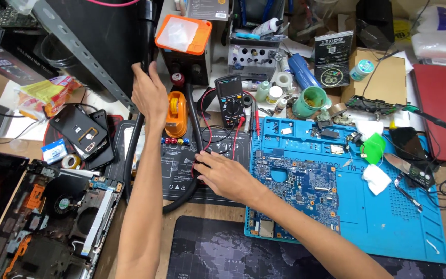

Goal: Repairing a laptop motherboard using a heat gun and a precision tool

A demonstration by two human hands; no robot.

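Gripping the thick black hose (pixel 136 137) near its top, my left hand (pixel 149 94) is curled around it just under the grey shelf bracket (pixel 86 57), though I cannot see the fingers behind the palm. The hose drops down the left edge of the black mat (pixel 181 170), loops along the mat's front edge and climbs back towards the orange-topped unit (pixel 184 36). My right hand (pixel 226 175) lies flat and open on the mat, fingers spread, pressing on the hose loop and the red lead (pixel 206 132) there; it grasps nothing that I can make out.

Just above sits the multimeter (pixel 230 99), with the orange tape dispenser (pixel 176 113) beside it. Right of my right hand, touching the mat's edge, is the blue mat (pixel 388 217) carrying a circuit board (pixel 298 188); its lower right part is bare, the only open room nearby. At lower left an opened laptop (pixel 42 217) is cut off by the frame. Phones (pixel 86 137) lie above it. The back of the bench (pixel 218 212) is crowded with bottles and tools too small to tell apart.
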